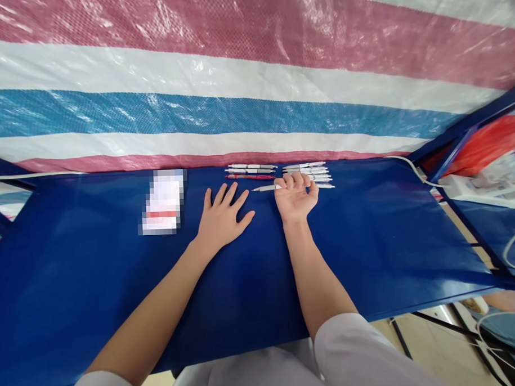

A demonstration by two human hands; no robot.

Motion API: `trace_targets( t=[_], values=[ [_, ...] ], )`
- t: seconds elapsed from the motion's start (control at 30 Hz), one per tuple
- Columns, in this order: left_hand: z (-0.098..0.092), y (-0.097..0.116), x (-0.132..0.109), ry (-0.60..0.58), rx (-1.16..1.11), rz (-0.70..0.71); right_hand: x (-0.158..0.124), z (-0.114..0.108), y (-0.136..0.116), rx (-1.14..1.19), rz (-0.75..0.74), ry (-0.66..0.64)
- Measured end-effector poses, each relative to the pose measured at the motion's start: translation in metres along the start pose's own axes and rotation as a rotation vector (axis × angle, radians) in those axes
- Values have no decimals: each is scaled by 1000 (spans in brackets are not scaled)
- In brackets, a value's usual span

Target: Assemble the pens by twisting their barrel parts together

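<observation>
My left hand (222,219) lies palm down with fingers spread, flat on the blue tabletop (244,289). It holds nothing. Beyond and to its right are two white pens (251,170) and a red pen (249,177), lying side by side. My right hand (297,197) is turned palm up, fingers curled over a white pen (266,188) whose tip points left. The rest of that pen is hidden by the fingers. Just behind this hand, several white pens (305,170) lie in a group, partly covered by it; one pen end (325,185) shows at its right.
To the left lies a blurred white rectangular item (162,202) with a red band. A striped plastic sheet (245,75) hangs along the back edge. Blue frame bars (454,146) stand at the right, with a white cable (408,164) and a red bag (492,145) near them.
</observation>
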State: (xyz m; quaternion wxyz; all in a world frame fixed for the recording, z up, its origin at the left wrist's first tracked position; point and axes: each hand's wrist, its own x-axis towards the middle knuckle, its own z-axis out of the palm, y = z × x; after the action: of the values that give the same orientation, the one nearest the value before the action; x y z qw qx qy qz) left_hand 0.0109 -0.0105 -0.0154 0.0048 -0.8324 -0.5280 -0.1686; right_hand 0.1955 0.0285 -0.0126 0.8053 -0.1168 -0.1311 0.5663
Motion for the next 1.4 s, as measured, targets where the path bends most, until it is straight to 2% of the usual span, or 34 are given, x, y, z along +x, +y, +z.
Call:
trace_targets(
  t=[0.27,0.47,0.8,1.23,1.4],
  values=[
    [-1,0,-1,-7,27,3,-2,2,0,198,70,-17],
    [-1,1,1,-24,31,-9,-1,0,-1,182,58,4],
    [-2,2,0,-33,32,-14,-2,-1,-2,268,88,-33],
    [1,-1,-2,39,-43,0,-6,7,-2,-11,22,49],
    [-7,-1,4,167,-74,2,-9,10,0,-74,20,23]
  ],
)
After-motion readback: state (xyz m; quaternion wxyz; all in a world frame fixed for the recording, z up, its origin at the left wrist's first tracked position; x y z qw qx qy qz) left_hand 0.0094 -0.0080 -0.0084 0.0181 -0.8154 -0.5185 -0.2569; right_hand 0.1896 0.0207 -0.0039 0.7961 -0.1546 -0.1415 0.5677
